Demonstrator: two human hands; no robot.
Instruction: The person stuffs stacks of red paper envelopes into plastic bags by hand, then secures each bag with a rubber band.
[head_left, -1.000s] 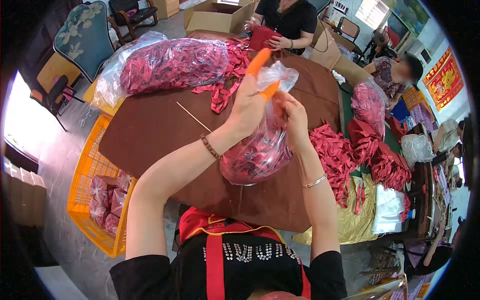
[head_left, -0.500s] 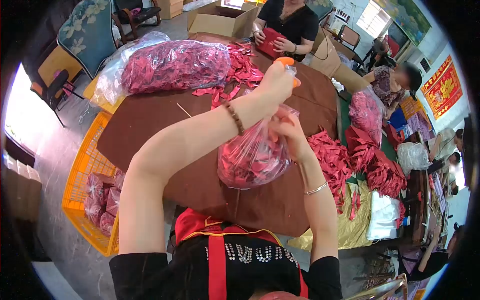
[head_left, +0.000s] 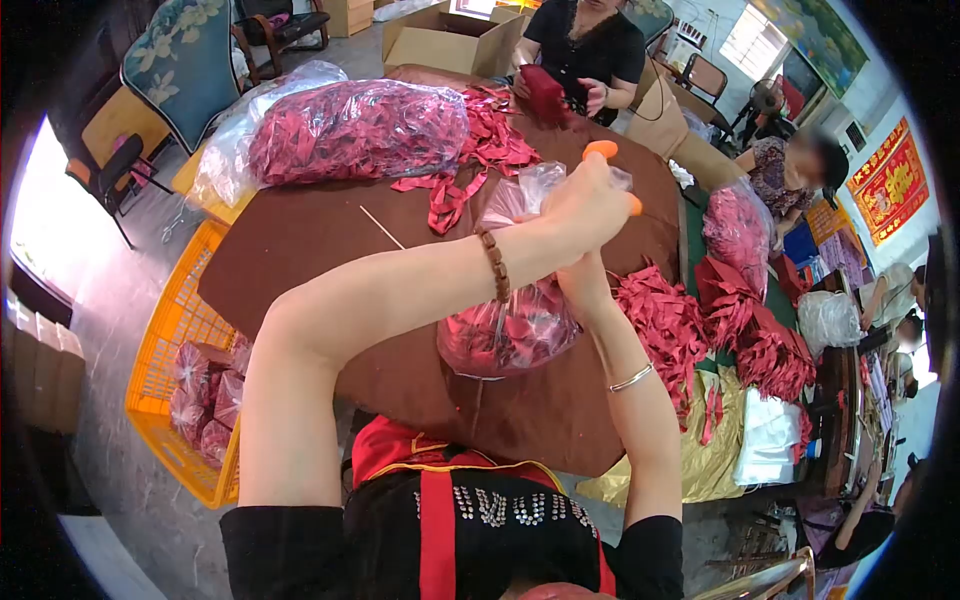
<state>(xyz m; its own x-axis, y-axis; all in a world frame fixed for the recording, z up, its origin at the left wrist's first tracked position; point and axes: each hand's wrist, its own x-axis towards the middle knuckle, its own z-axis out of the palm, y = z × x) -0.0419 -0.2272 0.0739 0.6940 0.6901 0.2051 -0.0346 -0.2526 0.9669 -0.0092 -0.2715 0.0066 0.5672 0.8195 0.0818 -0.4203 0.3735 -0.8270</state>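
Observation:
A clear plastic bag (head_left: 500, 342) full of red strip-like pieces rests on the brown-covered table in front of me, its loose neck sticking up. My left hand (head_left: 588, 208), at the end of the arm with the brown bead bracelet, is closed at the gathered neck, where plastic shows on either side. Orange bits (head_left: 601, 149) jut out at the fingers, their kind unclear. Below and behind it, my right hand (head_left: 578, 278) is at the bag's neck too, its fingers largely hidden by the left hand and wrist.
A big bag of red strips (head_left: 360, 130) lies at the back left, a thin stick (head_left: 382, 227) nearer. Red strip piles (head_left: 660, 320) lie to the right. A yellow crate (head_left: 165, 380) with filled bags stands at left. Across the table, a person holds a red item (head_left: 545, 95).
My left hand has moved right and slightly down across the bag's neck, now covering much of my right hand. The person opposite has shifted the red item and moved one hand off it.

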